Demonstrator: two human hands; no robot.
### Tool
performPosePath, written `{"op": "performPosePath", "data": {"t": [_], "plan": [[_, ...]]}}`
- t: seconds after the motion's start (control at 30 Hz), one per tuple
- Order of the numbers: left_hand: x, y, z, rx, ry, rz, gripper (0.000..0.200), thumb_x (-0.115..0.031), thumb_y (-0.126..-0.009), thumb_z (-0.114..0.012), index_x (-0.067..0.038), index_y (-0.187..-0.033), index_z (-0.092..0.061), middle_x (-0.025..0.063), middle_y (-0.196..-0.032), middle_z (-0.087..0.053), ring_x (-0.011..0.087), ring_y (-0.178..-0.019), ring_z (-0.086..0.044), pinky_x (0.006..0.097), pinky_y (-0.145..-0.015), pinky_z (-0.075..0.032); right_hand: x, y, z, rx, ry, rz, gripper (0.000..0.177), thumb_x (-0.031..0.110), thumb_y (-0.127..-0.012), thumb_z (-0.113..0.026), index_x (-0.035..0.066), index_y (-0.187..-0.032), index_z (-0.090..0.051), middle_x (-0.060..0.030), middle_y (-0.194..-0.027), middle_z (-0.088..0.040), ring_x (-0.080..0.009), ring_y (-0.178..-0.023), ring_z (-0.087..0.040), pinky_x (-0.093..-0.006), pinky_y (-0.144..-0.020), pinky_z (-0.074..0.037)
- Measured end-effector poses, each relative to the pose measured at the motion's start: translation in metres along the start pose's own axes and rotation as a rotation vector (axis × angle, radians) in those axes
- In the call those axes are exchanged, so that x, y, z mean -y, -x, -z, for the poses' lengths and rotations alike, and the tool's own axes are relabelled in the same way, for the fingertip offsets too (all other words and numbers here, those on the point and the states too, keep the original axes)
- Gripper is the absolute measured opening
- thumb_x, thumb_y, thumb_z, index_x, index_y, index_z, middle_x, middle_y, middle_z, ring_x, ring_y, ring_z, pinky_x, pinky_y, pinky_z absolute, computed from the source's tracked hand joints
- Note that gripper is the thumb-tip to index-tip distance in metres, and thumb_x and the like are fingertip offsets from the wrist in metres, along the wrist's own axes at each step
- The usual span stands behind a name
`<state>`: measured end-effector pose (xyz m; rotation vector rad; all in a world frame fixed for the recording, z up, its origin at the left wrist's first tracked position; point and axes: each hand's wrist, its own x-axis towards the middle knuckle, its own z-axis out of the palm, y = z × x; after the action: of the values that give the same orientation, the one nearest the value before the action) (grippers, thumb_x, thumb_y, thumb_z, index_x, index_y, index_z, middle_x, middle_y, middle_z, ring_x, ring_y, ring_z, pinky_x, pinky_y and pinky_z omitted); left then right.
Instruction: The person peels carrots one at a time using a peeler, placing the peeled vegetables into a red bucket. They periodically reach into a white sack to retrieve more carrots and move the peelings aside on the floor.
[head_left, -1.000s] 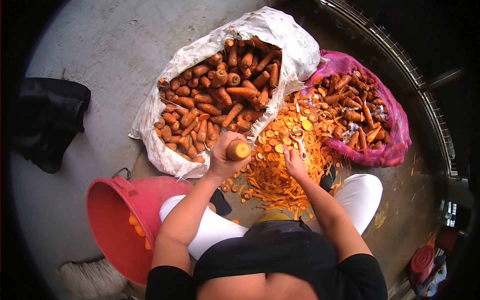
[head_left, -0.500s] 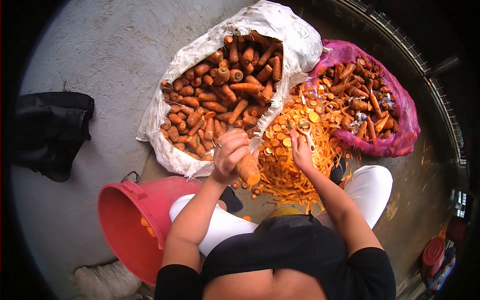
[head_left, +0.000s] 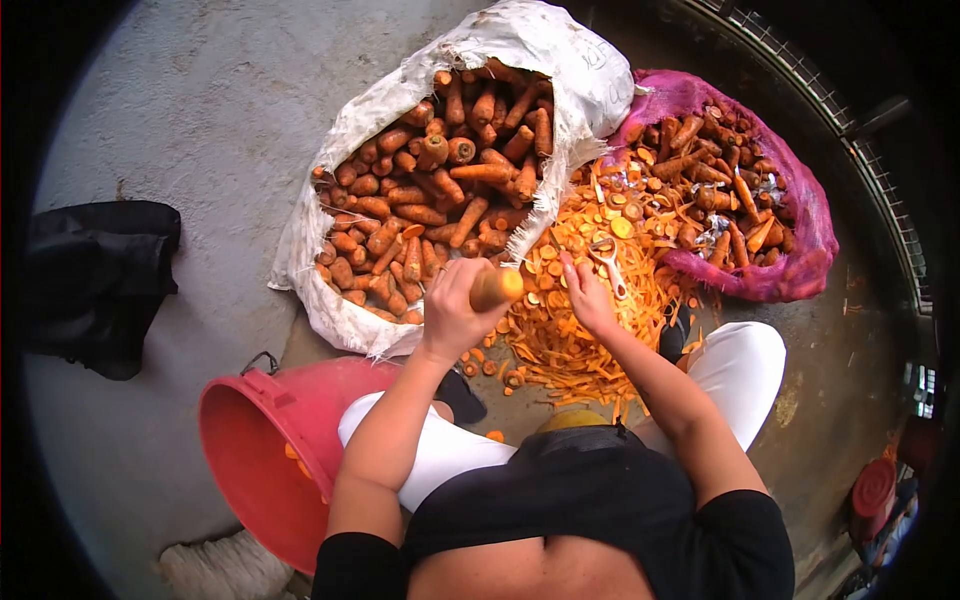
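Observation:
My left hand [head_left: 455, 305] is wrapped round a thick carrot [head_left: 498, 288], whose pale cut end points right toward my other hand. My right hand [head_left: 588, 298] is closed on what looks like a small knife [head_left: 556, 243]; a short dark blade sticks out past the fingers and the handle is hidden. Below both hands lies a heap of orange peelings and carrot slices [head_left: 560, 350]. A peeler with a white handle [head_left: 612, 272] rests on that heap, just beyond my right fingers. Carrots [head_left: 420, 215] fill the open white sack [head_left: 345, 135] ahead of me.
A purple mesh sack [head_left: 815, 220] of carrots and scraps is at the right. Left of my leg, a red bucket [head_left: 250, 470] lies tipped with orange pieces inside. Dark cloth [head_left: 100, 270] is at far left, a pale sack [head_left: 225, 565] below. A railing [head_left: 800, 70] curves at upper right.
The carrot in my left hand has swung from pointing down and right to pointing right. My right hand, with the blade, has shifted slightly left. The view has also moved slightly.

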<state>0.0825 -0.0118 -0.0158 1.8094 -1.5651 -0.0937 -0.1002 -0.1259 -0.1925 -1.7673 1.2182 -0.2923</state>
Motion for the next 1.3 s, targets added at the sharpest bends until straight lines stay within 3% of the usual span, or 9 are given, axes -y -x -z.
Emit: {"op": "performPosePath", "data": {"t": [0.13, 0.23, 0.37, 0.67, 0.93, 1.0, 1.07, 1.17, 1.3], "plan": [[0.020, 0.004, -0.018, 0.357, 0.010, 0.575, 0.048, -0.025, -0.070, -0.076, -0.002, -0.104, -0.051, 0.0132, -0.087, -0.063, 0.0278, -0.075, -0.065, 0.0374, -0.066, -0.052, -0.010, 0.001, 0.000, 0.016, 0.065, -0.038, 0.044, 0.045, -0.096, -0.040, 0.002, -0.098, -0.047, -0.0292, -0.084, -0.060, -0.0459, -0.082, -0.058, -0.0509, -0.070, -0.043], [0.038, 0.019, -0.037, 0.250, 0.735, 0.999, 0.049, -0.029, -0.076, -0.073, -0.002, -0.109, -0.049, 0.0108, -0.088, -0.062, 0.0213, -0.074, -0.064, 0.0342, -0.061, -0.053, -0.053, 0.002, -0.010, -0.028, 0.221, -0.001, 0.036, 0.035, -0.093, -0.050, 0.000, -0.095, -0.050, -0.0237, -0.081, -0.054, -0.0391, -0.084, -0.054, -0.0464, -0.072, -0.042], [0.034, 0.010, -0.032, 0.302, 1.133, 1.314, 0.039, -0.034, -0.085, -0.064, -0.004, -0.105, -0.049, 0.0106, -0.079, -0.060, 0.0201, -0.062, -0.064, 0.0339, -0.053, -0.056, -0.063, 0.001, -0.001, -0.160, 0.390, -0.019, 0.036, 0.032, -0.091, -0.054, 0.000, -0.107, -0.053, -0.0228, -0.098, -0.051, -0.0380, -0.102, -0.048, -0.0459, -0.083, -0.040], [0.032, 0.002, -0.033, 0.242, 1.415, 1.501, 0.042, -0.034, -0.088, -0.061, -0.001, -0.109, -0.047, 0.0150, -0.081, -0.061, 0.0257, -0.068, -0.066, 0.0372, -0.060, -0.058, -0.100, -0.026, 0.016, -0.084, 0.465, -0.315, 0.041, 0.035, -0.088, -0.058, 0.006, -0.116, -0.051, -0.0189, -0.114, -0.052, -0.0352, -0.106, -0.049, -0.0462, -0.091, -0.039], [0.032, 0.006, -0.042, 0.155, 1.386, 1.425, 0.043, -0.041, -0.093, -0.049, -0.002, -0.111, -0.049, 0.0140, -0.087, -0.062, 0.0268, -0.076, -0.065, 0.0399, -0.066, -0.056, -0.072, -0.042, 0.054, -0.082, 0.351, -0.330, 0.029, 0.019, -0.088, -0.056, -0.001, -0.108, -0.048, -0.0214, -0.104, -0.056, -0.0366, -0.098, -0.053, -0.0461, -0.081, -0.042], [0.032, 0.004, -0.040, 0.136, 1.390, 1.382, 0.044, -0.042, -0.093, -0.048, -0.002, -0.111, -0.049, 0.0138, -0.087, -0.062, 0.0263, -0.077, -0.065, 0.0394, -0.068, -0.056, -0.037, -0.041, 0.073, -0.109, 0.078, -0.383, 0.030, 0.022, -0.091, -0.051, -0.003, -0.107, -0.049, -0.0176, -0.091, -0.059, -0.0307, -0.079, -0.058, -0.0407, -0.066, -0.044], [0.028, 0.001, -0.036, 0.162, 1.390, 1.354, 0.044, -0.041, -0.093, -0.048, -0.002, -0.112, -0.049, 0.0137, -0.088, -0.062, 0.0257, -0.078, -0.065, 0.0387, -0.070, -0.055, -0.055, -0.061, 0.071, -0.132, -0.198, -0.166, 0.037, 0.031, -0.091, -0.056, 0.000, -0.109, -0.050, -0.0122, -0.091, -0.059, -0.0215, -0.077, -0.057, -0.0364, -0.064, -0.044], [0.017, 0.003, -0.031, 0.107, 1.506, 1.310, 0.045, -0.042, -0.093, -0.049, 0.000, -0.111, -0.049, 0.0141, -0.088, -0.062, 0.0258, -0.078, -0.065, 0.0382, -0.071, -0.056, 0.025, -0.039, 0.109, 0.077, -0.570, -0.078, 0.035, 0.039, -0.092, -0.055, 0.008, -0.109, -0.055, 0.0001, -0.084, -0.053, -0.0076, -0.069, -0.046, -0.0237, -0.062, -0.037], [-0.018, 0.004, -0.015, 0.048, 1.607, 1.268, 0.045, -0.040, -0.093, -0.049, 0.002, -0.111, -0.048, 0.0160, -0.089, -0.062, 0.0284, -0.081, -0.065, 0.0395, -0.074, -0.056, 0.095, -0.011, 0.161, 0.347, -0.617, 0.191, 0.032, 0.040, -0.094, -0.053, 0.009, -0.103, -0.057, 0.0057, -0.075, -0.046, -0.0060, -0.067, -0.041, -0.0204, -0.059, -0.032]]}}
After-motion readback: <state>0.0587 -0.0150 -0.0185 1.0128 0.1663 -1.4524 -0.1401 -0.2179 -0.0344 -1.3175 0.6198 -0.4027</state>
